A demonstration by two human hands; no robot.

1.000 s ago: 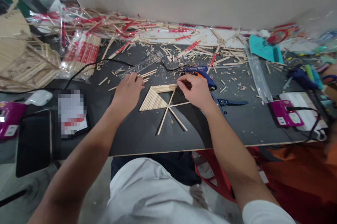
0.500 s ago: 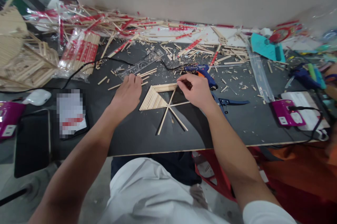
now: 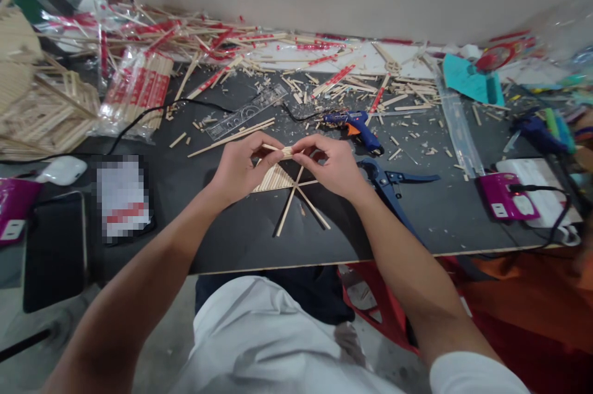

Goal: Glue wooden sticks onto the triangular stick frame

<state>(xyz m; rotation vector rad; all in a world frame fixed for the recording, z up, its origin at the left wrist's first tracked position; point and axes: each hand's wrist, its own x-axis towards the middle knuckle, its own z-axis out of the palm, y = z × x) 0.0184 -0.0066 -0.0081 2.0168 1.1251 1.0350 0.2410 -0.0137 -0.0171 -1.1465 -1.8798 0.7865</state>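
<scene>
My left hand [image 3: 245, 162] is closed, pinching a thin wooden stick [image 3: 272, 147] between thumb and fingers. From the other side my right hand [image 3: 327, 159] also pinches, its fingertips at the stick's other end, almost touching the left ones. Both hands are over the upper edge of a flat wheel-like frame of wooden sticks [image 3: 274, 180], and they hide much of it. One wedge of the frame is filled with sticks laid side by side. Bare spokes [image 3: 286, 212] reach out from its centre toward me.
A clear plastic ruler [image 3: 250, 111] and long sticks lie beyond my left hand. A blue glue gun [image 3: 359, 128] and blue-handled cutters [image 3: 386, 183] lie to the right. Packaged chopsticks [image 3: 139, 88], a phone [image 3: 55, 252] and a stick-built structure [image 3: 55, 104] are on the left. Stick offcuts litter the back.
My left hand has moved right from the loose sticks near the ruler to the frame's upper edge. The right hand has shifted left, so both now meet at one stick.
</scene>
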